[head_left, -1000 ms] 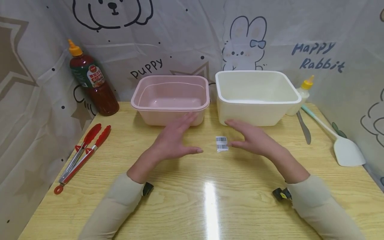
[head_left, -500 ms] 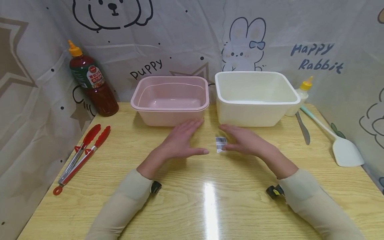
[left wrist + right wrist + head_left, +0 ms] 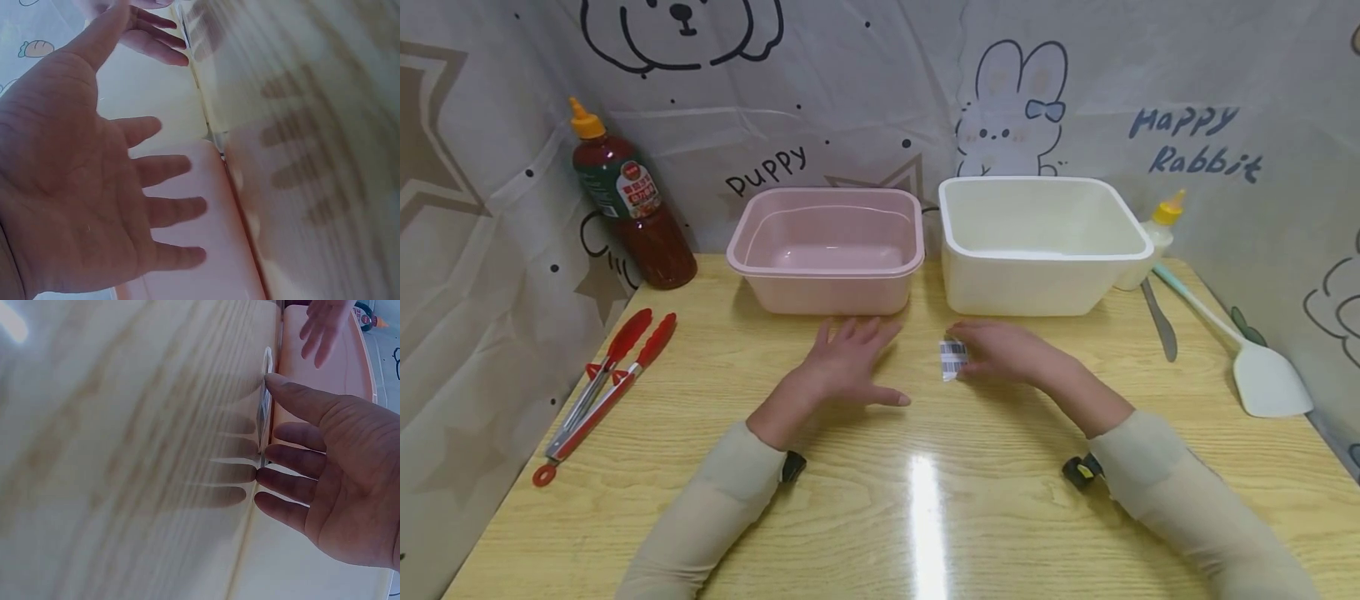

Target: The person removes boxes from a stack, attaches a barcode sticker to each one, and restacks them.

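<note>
A small flat piece with a printed barcode (image 3: 952,360) lies on the table between the hands, its clear edge catching light in the right wrist view. At its right side is my right hand (image 3: 1011,354), thumb and fingers spread around its edge. Its thumb tip appears to touch the piece; a pinch is not visible. My left hand (image 3: 842,375) hovers over the table in front of the pink basin (image 3: 827,293), fingers straight and spread, holding nothing. Behind the right hand stands a white bin (image 3: 1022,287).
Red-tipped tongs (image 3: 606,396) and a red sauce bottle (image 3: 640,208) are on the left. On the right are a small yellow-capped bottle (image 3: 1157,233), a butter knife (image 3: 1161,323) and a white spatula (image 3: 1270,379). A printed curtain (image 3: 865,92) hangs behind.
Both hands have come lower and nearer the table's front. The right hand has shifted left to the barcode piece, its fingers bending slightly more. Bins and utensils stay put.
</note>
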Demonstrator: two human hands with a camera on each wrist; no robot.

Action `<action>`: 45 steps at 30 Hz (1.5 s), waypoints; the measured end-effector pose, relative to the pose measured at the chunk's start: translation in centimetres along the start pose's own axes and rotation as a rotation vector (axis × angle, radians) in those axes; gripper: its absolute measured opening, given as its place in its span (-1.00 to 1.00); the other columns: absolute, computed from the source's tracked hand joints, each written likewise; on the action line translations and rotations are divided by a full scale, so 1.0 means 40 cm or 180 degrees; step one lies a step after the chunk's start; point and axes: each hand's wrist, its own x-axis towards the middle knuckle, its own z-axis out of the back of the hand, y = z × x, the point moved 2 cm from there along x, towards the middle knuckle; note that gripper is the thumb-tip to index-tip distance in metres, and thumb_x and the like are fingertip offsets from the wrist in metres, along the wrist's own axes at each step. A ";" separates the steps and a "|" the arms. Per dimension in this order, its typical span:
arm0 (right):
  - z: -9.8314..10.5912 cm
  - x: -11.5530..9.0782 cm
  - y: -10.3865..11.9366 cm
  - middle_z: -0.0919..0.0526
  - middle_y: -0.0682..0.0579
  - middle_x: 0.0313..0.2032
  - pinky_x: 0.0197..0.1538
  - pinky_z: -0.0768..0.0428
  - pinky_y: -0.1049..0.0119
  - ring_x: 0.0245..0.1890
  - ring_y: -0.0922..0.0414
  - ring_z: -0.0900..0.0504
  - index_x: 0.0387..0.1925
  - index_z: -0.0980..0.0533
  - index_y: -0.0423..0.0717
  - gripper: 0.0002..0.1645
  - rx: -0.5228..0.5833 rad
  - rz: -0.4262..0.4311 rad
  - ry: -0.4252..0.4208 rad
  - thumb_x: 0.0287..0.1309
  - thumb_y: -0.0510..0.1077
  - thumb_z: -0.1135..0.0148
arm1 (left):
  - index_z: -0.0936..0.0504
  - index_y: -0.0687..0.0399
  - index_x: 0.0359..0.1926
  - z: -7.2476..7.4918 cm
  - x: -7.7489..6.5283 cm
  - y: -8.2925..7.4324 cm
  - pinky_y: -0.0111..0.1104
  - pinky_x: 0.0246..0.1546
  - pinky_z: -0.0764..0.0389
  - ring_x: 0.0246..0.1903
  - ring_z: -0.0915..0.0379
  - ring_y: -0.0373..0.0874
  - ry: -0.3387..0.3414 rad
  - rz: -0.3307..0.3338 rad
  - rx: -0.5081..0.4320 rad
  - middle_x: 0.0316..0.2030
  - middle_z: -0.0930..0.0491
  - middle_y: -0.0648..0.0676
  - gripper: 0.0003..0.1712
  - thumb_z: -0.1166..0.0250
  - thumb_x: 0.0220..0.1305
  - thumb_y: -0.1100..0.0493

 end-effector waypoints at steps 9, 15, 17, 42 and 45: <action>-0.002 0.011 0.007 -0.63 -0.14 0.16 0.16 -0.61 0.01 0.03 -0.04 -0.65 0.21 -0.53 -0.22 -0.36 -0.0154 0.0023 0.0052 0.18 0.00 -0.45 | 0.11 -0.35 0.63 -0.006 -0.007 0.012 0.27 0.49 -0.05 0.57 0.09 0.26 0.0474 0.0231 -0.0162 0.63 0.08 0.06 0.25 -0.27 0.08 -0.58; -0.004 0.013 0.008 -0.64 -0.12 0.17 0.15 -0.61 0.02 0.02 -0.03 -0.66 0.14 -0.58 -0.21 -0.45 -0.0229 0.0022 0.0045 0.19 -0.02 -0.44 | 0.02 -0.30 0.62 -0.005 -0.010 0.012 0.21 0.46 -0.18 0.56 0.03 0.22 0.0529 0.0201 -0.0087 0.60 -0.04 0.07 0.20 -0.26 0.11 -0.58; -0.005 0.013 0.009 -0.66 -0.11 0.13 0.10 -0.63 0.04 -0.04 0.00 -0.66 0.11 -0.59 -0.20 -0.48 -0.0223 0.0021 0.0033 0.18 -0.03 -0.44 | 0.00 -0.29 0.62 -0.006 -0.010 0.011 0.20 0.46 -0.19 0.56 0.03 0.21 0.0534 0.0193 -0.0069 0.60 -0.07 0.06 0.19 -0.25 0.11 -0.58; 0.023 0.071 0.072 -0.80 0.00 -0.16 -0.07 -0.67 0.08 -0.24 0.09 -0.70 0.03 -0.70 -0.07 -0.73 0.0371 -0.0079 -0.0511 0.37 -0.14 -0.25 | -0.33 -0.15 0.50 0.019 0.002 0.055 0.09 0.25 -0.49 0.37 -0.40 0.08 -0.0106 0.0346 -0.0503 0.41 -0.45 0.01 -0.17 -0.11 0.37 -0.42; 0.025 0.078 0.075 -0.80 -0.02 -0.15 -0.07 -0.67 0.09 -0.22 0.08 -0.71 0.08 -0.67 -0.07 -0.69 0.0572 -0.0089 -0.0560 0.37 -0.12 -0.25 | -0.41 -0.16 0.44 0.026 0.007 0.062 0.09 0.23 -0.51 0.32 -0.45 0.07 -0.0362 0.0466 -0.0830 0.35 -0.52 0.02 -0.24 -0.14 0.38 -0.39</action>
